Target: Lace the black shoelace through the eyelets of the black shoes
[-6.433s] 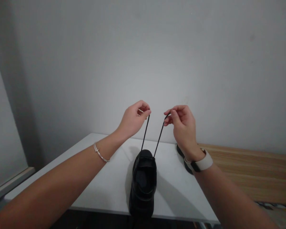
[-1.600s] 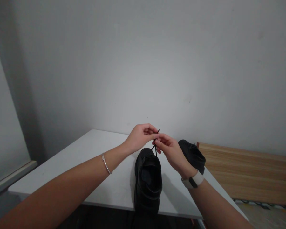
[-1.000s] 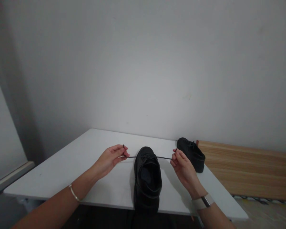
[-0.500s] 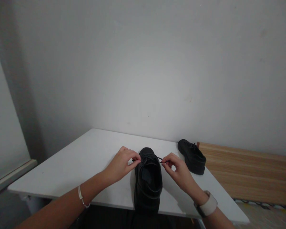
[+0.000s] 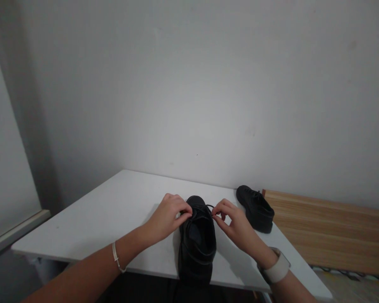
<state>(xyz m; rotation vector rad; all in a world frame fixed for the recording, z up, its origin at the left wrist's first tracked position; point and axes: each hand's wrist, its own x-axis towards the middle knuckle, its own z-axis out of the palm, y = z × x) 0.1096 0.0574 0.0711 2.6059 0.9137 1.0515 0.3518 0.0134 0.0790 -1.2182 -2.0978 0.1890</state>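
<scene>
A black lace-up shoe [image 5: 197, 252] stands near the front edge of the white table, its toe pointing at the wall and its heel toward me. On the left of its lacing, my left hand [image 5: 171, 213] pinches the shoelace between thumb and fingertips; the held piece is mostly hidden. On the other side, my right hand [image 5: 232, 221] grips a dark loop of the shoelace [image 5: 210, 206] in a pinch. The second black shoe [image 5: 257, 208] sits untouched at the right edge of the table.
The white table [image 5: 113, 210] reaches back to a grey wall [image 5: 189, 92]. A wood-grain board [image 5: 328, 231] lies beyond its right edge. A pale ledge [image 5: 19, 232] runs along the left side.
My left hand has moved right, closer to the shoe's lacing. My right hand has come slightly in toward the shoe, and the lace between it and the shoe bows upward more.
</scene>
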